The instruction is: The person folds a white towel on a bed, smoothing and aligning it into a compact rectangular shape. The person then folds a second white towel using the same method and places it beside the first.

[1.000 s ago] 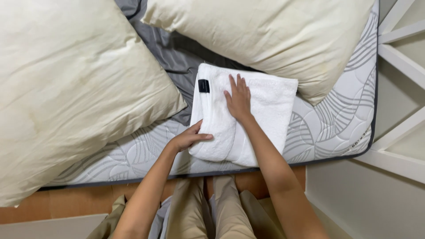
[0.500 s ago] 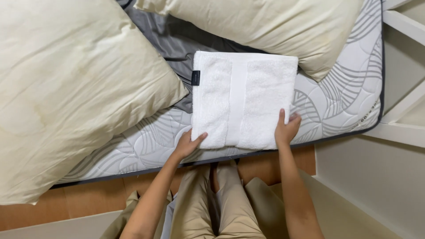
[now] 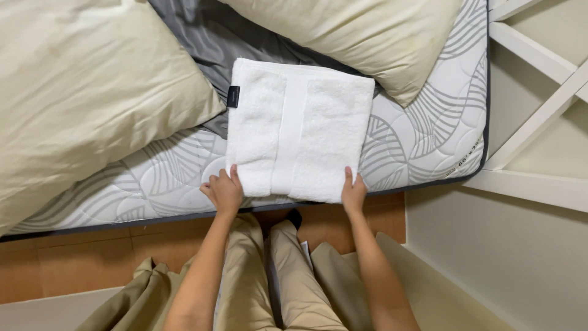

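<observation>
Gripping the folded towel point(image 3: 298, 130) at the bed's point(image 3: 429, 132) near edge, our left hand point(image 3: 224, 191) and right hand point(image 3: 353, 191) pinched its corners, keeping it square.

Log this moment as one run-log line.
left hand: grips near-left corner of folded white towel | right hand: grips near-right corner | towel: flat on mattress

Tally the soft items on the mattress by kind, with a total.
Folded white towel, held at its near corners by the left hand and right hand: 1
Cream pillows, one at left, one at top right: 2
Grey sheet: 1
Total: 4
</observation>
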